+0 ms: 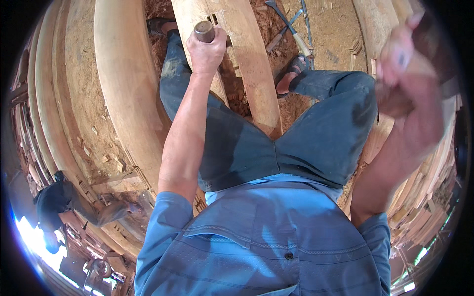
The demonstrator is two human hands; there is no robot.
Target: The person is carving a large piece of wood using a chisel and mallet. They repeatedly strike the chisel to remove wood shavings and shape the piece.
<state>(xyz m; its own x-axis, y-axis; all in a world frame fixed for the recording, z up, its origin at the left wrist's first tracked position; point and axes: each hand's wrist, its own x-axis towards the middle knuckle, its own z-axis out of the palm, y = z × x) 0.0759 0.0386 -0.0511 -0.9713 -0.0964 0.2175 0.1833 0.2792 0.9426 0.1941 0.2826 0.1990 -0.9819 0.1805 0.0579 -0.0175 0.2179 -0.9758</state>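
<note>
Pale timber dominates: on the left a long rounded log (126,64) lies beside the seated person's left leg, and a slotted beam (249,59) runs to the far side between the knees. Whether the strips either side of its dark gap are one timber or two cannot be told. Dark trousers (276,153) spread to both sides of the beam, so an edge glancing off the wood could reach a leg.

Far right, loose tools (302,44) lie just beyond the right foot (286,81), which shows bare skin; if that foot slid, it could meet a sharp end.

On the right, a dark block (434,47) shows beside the raised right hand (402,56). The fingers look bent, but blur hides whether they grip the block; if they do, a loose hold could let it twist.

Ahead, the left hand (207,56) is wrapped around a handle (204,30) over the beam, round end up. Little of that end clears the fist, so a blow off its centre would likely catch the thumb.

Close by is a small slot (213,19). The handle's lower end is hidden; seated badly, it might skid or split the slot's edge.
</note>
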